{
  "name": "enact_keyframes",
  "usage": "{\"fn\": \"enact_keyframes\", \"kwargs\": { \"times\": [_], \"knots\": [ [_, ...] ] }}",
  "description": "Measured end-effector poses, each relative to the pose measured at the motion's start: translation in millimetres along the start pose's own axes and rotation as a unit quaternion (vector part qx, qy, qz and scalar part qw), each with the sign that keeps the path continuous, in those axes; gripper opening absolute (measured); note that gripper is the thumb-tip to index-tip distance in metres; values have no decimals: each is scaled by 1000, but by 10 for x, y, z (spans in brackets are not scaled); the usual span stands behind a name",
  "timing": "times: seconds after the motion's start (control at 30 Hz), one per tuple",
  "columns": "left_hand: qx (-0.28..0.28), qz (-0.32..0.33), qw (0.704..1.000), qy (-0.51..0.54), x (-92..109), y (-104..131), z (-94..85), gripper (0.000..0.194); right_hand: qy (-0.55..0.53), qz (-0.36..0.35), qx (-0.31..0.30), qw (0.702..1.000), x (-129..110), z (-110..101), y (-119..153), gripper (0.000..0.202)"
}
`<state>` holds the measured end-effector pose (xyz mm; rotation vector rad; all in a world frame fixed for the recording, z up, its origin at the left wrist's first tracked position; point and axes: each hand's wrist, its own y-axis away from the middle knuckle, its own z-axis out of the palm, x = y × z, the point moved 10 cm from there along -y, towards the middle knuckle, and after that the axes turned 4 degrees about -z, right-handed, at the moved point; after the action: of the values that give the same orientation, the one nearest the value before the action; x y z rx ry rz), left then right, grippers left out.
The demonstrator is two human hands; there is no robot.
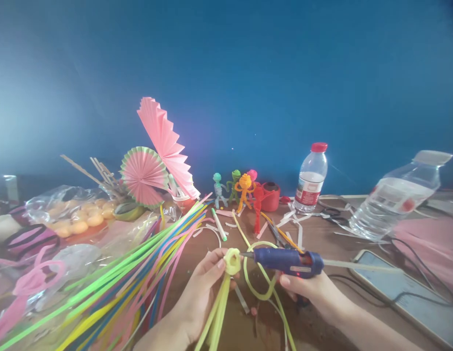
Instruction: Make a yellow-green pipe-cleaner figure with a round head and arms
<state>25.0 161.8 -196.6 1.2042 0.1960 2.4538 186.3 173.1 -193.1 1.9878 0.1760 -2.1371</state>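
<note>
Between the thumb and fingers of my left hand is a pale yellow pipe-cleaner figure, its top coiled into a small ring and several long strands hanging down. My right hand grips a dark blue hot glue gun, a red light showing on its handle. The gun's nozzle points left and meets, or nearly meets, the coiled ring; I cannot tell which. A translucent glue stick sticks out of its back end. A loose yellow-green pipe cleaner curls below the gun.
Bundled coloured pipe cleaners spread across the left. Behind stand small pipe-cleaner figures, pink paper fans, and two water bottles. Scissors, a marker and paper strips lie mid-table. A phone and cable lie at right.
</note>
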Motion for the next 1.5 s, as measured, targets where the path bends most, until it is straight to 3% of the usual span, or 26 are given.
{"fn": "enact_keyframes", "kwargs": {
  "times": [0.17, 0.37, 0.67, 0.87, 1.07, 1.27, 1.5],
  "knots": [
    [6, 4, 1000, 14, 4, -24, -3, 19, -14, -18, 1, 1000, -6, 46, 54, 42],
    [-33, 0, 999, 14, -34, -24, 36, 15, 9, -20, 17, 1000, 20, 30, 81, 37],
    [-50, -2, 999, 9, -53, -18, 52, 14, 56, -14, -14, 998, 49, 32, 79, 37],
    [-52, 7, 999, -3, -34, -40, 60, 13, 49, -10, 41, 998, 92, -75, 95, 47],
    [-58, 9, 998, -8, -31, -39, 61, 12, 50, 6, -20, 999, 109, 8, 74, 41],
    [-64, 5, 998, -9, -35, -32, 86, 11, 26, 11, 60, 998, 135, -73, 116, 49],
    [-52, 3, 999, -8, -41, -20, 69, 13, 45, 19, 63, 997, 141, -72, 123, 49]
  ]
}}
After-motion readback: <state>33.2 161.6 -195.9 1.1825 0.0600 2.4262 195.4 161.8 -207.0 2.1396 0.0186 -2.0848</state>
